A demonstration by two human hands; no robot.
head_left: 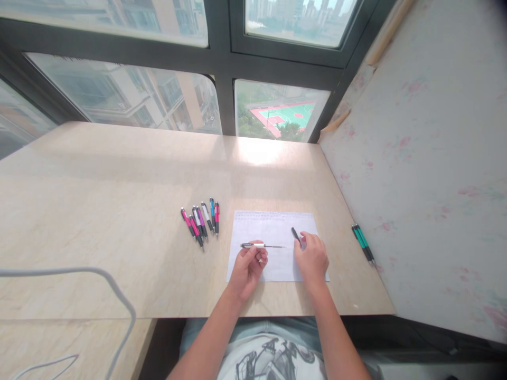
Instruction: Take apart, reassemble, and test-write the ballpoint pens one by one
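Observation:
My left hand (247,270) is closed round the white barrel of a ballpoint pen (258,245), held level above the paper. Its thin refill sticks out bare to the right, towards my other hand. Between the thumb and fingers of my right hand (312,258) is the black lower barrel (294,233) of a pen, its far end pointing up and left. The two pen parts are apart. Beneath both hands lies a white sheet of paper (241,227) with faint writing along its top edge.
Several click pens (200,221) in pink, white, purple and blue lie left of the sheet. Two green pens (362,243) rest by the wall (428,184) on the right. A grey cable (95,270) loops over the table (119,211) at left. Windows stand behind.

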